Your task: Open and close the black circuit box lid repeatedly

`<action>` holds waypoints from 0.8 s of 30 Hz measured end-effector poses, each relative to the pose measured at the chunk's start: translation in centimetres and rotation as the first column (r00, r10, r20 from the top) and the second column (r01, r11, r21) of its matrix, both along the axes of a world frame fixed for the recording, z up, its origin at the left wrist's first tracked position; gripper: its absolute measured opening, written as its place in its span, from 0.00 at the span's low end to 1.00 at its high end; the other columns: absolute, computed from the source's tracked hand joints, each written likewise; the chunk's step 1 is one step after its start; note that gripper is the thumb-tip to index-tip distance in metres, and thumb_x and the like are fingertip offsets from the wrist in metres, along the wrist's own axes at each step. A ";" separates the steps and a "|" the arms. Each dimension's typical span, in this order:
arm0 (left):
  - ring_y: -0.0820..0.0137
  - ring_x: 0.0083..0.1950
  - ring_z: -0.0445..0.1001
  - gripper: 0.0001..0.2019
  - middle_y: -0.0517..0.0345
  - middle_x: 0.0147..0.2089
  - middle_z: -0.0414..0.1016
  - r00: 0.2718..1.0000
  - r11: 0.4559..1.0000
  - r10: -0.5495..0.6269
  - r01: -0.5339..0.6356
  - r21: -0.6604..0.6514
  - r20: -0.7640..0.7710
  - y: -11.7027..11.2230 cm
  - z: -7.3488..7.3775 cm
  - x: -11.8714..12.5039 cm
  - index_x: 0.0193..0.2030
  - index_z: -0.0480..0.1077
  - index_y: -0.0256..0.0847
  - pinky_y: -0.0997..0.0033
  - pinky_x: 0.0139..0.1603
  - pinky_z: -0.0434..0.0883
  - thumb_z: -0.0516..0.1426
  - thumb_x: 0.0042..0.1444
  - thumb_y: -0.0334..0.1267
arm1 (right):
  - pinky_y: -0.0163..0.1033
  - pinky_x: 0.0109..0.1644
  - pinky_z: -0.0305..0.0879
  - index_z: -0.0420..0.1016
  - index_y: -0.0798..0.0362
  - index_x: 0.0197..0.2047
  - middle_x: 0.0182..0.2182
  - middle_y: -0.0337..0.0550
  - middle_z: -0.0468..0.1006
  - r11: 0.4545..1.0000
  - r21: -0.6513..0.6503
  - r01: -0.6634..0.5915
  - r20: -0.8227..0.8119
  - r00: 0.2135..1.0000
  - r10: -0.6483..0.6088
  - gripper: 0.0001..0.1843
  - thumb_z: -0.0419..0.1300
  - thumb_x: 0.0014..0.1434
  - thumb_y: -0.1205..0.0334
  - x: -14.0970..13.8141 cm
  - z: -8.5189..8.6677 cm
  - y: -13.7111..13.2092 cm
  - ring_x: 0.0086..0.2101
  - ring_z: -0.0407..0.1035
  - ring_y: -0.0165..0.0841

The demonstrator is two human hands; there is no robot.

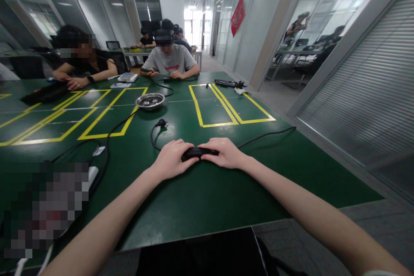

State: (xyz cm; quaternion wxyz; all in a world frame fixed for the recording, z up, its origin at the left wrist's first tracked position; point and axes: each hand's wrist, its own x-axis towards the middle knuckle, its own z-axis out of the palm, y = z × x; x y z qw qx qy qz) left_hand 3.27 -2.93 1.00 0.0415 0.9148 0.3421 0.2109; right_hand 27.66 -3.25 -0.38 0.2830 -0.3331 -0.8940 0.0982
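Both forearms reach forward from the near edge of the green tabletop [200, 198] and converge at its middle, wrists almost level and palms turned down. The left hand [170, 158] comes in from the near left, its fingers curled over the left end of a small black device [198, 152], its grip closed on that end. The right hand [226, 153] comes in from the near right, knuckles up, fingers folded over the device's right end, grip likewise closed on it. The fingertips of the two hands nearly meet above the device, so only its middle strip shows between them. The device lies flat on the tabletop, a little right of centre and nearer the near edge than the far one.

A thin black cable [268, 134] runs from beside the right hand out to the right; whether it joins the device is hidden by the hand. Just beyond the left hand a second lead curls round and ends in a plug [161, 123]. Farther off, to the left, stands a metal bowl [149, 101] among yellow tape lines [223, 108]. At the far edge a person in a grey shirt [169, 60] and, to the left, a person in dark clothes [84, 64] rest their own hands on the tabletop.
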 end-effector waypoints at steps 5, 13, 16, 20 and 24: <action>0.63 0.38 0.75 0.15 0.53 0.36 0.77 0.996 0.995 0.069 -0.064 -0.081 0.061 -0.2 0.1 0.5 0.43 0.78 0.40 0.65 0.41 0.71 0.57 0.67 0.49 | 0.41 0.46 0.72 0.73 0.52 0.62 0.48 0.48 0.82 0.992 -0.127 -0.020 -0.044 0.999 0.014 0.28 0.67 0.61 0.51 0.2 0.6 -0.2 0.41 0.78 0.38; 0.63 0.42 0.77 0.17 0.52 0.43 0.80 0.979 0.956 0.127 -0.078 -0.283 0.159 -0.2 -0.5 0.5 0.50 0.77 0.42 0.64 0.43 0.73 0.55 0.68 0.50 | 0.41 0.42 0.74 0.68 0.50 0.64 0.50 0.49 0.78 1.000 0.012 0.006 0.225 0.974 -0.009 0.24 0.63 0.66 0.55 -0.4 1.0 -1.0 0.43 0.78 0.39; 0.57 0.57 0.74 0.18 0.47 0.55 0.78 0.969 0.993 0.074 -0.049 -0.112 0.237 0.0 -0.9 0.5 0.60 0.72 0.42 0.52 0.60 0.70 0.57 0.67 0.44 | 0.42 0.44 0.74 0.70 0.50 0.62 0.51 0.49 0.78 0.993 0.026 0.113 0.199 0.973 -0.115 0.23 0.63 0.65 0.57 0.2 0.5 -0.1 0.44 0.78 0.40; 0.55 0.65 0.68 0.19 0.46 0.64 0.73 0.965 0.999 0.034 -0.036 0.004 0.261 0.3 -1.0 0.3 0.63 0.69 0.43 0.46 0.66 0.66 0.56 0.66 0.38 | 0.45 0.46 0.72 0.71 0.49 0.57 0.48 0.49 0.81 0.847 -0.068 0.528 0.029 0.849 -0.527 0.21 0.63 0.62 0.57 3.0 0.4 2.3 0.44 0.77 0.45; 0.56 0.63 0.71 0.15 0.47 0.61 0.75 0.972 1.000 0.025 -0.022 -0.019 0.235 0.4 -1.0 0.0 0.58 0.73 0.44 0.45 0.65 0.68 0.56 0.66 0.37 | 0.44 0.44 0.70 0.70 0.51 0.56 0.43 0.51 0.81 0.423 -0.249 0.871 -0.115 0.407 -0.906 0.21 0.59 0.63 0.51 6.8 0.8 4.2 0.42 0.76 0.47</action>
